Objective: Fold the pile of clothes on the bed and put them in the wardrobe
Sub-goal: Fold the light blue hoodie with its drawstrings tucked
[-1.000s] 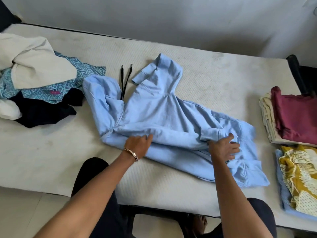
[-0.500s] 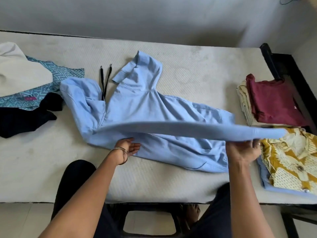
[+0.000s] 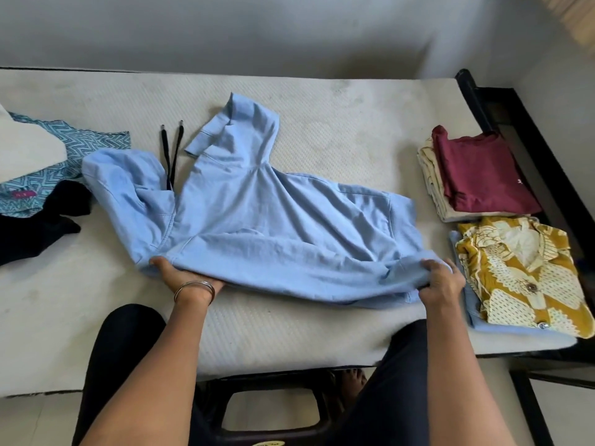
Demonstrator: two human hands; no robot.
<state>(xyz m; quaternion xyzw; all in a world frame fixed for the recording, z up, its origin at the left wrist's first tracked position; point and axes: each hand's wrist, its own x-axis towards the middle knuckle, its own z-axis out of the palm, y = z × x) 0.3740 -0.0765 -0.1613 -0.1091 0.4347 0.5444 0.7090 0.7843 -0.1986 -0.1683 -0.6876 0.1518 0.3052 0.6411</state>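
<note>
We see a light blue cotton hoodie [image 3: 257,220] lying spread across the middle of the white quilted mattress [image 3: 322,123], its hood toward the left and two black drawstrings [image 3: 170,152] lying on the mattress beside the hood. The left hand [image 3: 183,275], with a metal bangle [image 3: 194,289] on the wrist, grasps the near edge of the hoodie close to the shoulder. The right hand [image 3: 441,281] clutches bunched blue fabric at the hoodie's near right end. At the left edge lies the unfolded pile: a white cloth [image 3: 25,149], a teal zigzag-patterned cloth [image 3: 80,143] and a dark navy garment [image 3: 35,226]. On the right lie folded clothes: a maroon shirt [image 3: 483,172] on a cream garment [image 3: 431,175], and nearer, a mustard yellow printed shirt [image 3: 521,278].
</note>
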